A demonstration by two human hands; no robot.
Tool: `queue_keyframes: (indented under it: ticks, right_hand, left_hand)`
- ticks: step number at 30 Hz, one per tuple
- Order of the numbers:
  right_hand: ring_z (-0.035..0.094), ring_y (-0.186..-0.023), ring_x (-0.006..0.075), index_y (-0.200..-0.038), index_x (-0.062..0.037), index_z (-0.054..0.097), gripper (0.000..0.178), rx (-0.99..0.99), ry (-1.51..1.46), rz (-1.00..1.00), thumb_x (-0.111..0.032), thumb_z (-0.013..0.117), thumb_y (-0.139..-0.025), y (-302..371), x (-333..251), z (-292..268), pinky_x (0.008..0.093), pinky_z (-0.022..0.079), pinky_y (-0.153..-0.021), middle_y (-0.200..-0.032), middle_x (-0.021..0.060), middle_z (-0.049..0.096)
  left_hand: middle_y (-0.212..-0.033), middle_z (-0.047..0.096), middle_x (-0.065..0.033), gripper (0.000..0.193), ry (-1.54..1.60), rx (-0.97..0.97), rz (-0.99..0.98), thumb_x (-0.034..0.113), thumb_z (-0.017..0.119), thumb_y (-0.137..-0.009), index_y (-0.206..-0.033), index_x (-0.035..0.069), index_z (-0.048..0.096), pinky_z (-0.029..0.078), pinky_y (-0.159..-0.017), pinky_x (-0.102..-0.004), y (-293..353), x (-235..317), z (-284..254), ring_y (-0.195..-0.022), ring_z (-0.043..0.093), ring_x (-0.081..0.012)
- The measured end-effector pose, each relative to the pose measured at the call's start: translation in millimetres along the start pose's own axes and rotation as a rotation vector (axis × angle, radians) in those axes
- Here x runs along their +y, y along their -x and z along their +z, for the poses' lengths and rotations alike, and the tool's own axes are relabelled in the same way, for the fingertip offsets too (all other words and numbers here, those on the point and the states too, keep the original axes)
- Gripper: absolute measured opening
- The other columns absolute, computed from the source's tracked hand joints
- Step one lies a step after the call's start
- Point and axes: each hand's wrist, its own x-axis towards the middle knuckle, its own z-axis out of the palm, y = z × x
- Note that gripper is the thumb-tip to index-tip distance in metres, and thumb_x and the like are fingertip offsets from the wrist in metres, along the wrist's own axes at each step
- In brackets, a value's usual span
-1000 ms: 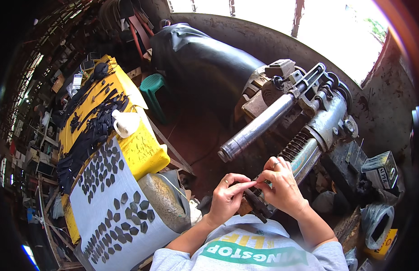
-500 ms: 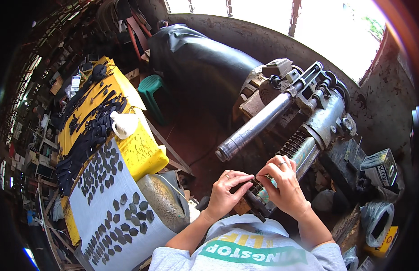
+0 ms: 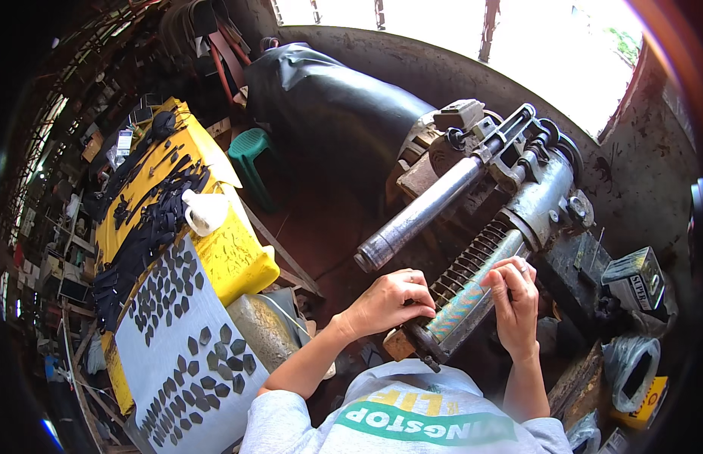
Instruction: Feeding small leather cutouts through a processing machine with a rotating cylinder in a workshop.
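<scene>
A worn metal machine reaches toward me, with a long coil spring along its lower arm. Beside the spring runs a patterned greenish strip. My left hand is closed, fingers curled in by the spring's near end; their tips are partly hidden. Across the arm, my right hand holds thumb and fingers pressed together near its right edge. Whatever either hand pinches is too small to make out. A thick steel cylinder juts out above and left of the lower arm.
To the left, a yellow-covered table carries black straps and a white jug. Many dark cut pieces lie on a pale sheet. A green stool stands beyond. At right are a box and a plastic-wrapped roll.
My hands were close together at the near end of the machine's arm. They have parted: the right moved to the right, the left slightly outward, baring the patterned strip and spring.
</scene>
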Motion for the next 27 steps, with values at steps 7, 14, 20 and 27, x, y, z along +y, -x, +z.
queue_keyframes:
  ticks: [7,14,20,27]
  right_hand:
    - [0.059,-0.074,0.0162,-0.085,-0.0096,0.074,0.013,0.142,0.071,-0.068,-0.004,0.077,-0.074,2.3,12.4,-7.9,0.0351,0.037,-0.089,-0.074,0.0011,0.063]
    - [0.059,-0.074,0.0170,-0.077,-0.0083,0.072,0.008,0.155,0.031,0.001,-0.005,0.078,-0.072,7.5,24.9,-13.6,0.0351,0.038,-0.088,-0.074,0.0015,0.064]
    - [0.049,-0.067,0.0179,-0.075,-0.0003,0.052,0.027,0.214,-0.235,0.135,-0.013,0.056,-0.098,15.1,43.4,-15.5,0.0283,0.040,-0.066,-0.073,0.0068,0.054]
    - [0.048,-0.069,0.0124,-0.087,-0.0008,0.049,0.017,0.245,-0.260,0.269,-0.011,0.047,-0.102,21.3,72.3,-17.3,0.0269,0.042,-0.067,-0.091,0.0064,0.046]
  left_hand:
    - [-0.084,0.059,-0.0042,0.010,-0.070,-0.194,0.149,0.009,0.074,-0.079,-0.089,0.008,0.072,0.049,-0.075,-0.0340,-8.6,-8.3,-6.8,-0.083,0.059,-0.0207]
    - [-0.086,0.058,-0.0038,0.009,-0.183,-0.256,0.230,0.011,0.072,-0.081,-0.090,0.011,0.070,0.048,-0.074,-0.0361,-13.3,-8.8,-12.7,-0.084,0.058,-0.0226]
    - [-0.092,0.057,-0.0046,0.008,-0.276,-0.286,0.237,0.013,0.071,-0.080,-0.088,0.011,0.069,0.049,-0.072,-0.0356,-16.8,0.8,-13.7,-0.081,0.060,-0.0226]
    - [-0.100,0.055,-0.0076,0.005,-0.383,-0.232,0.345,0.008,0.069,-0.078,-0.075,0.005,0.066,0.052,-0.068,-0.0342,-20.0,8.5,-13.8,-0.072,0.063,-0.0208]
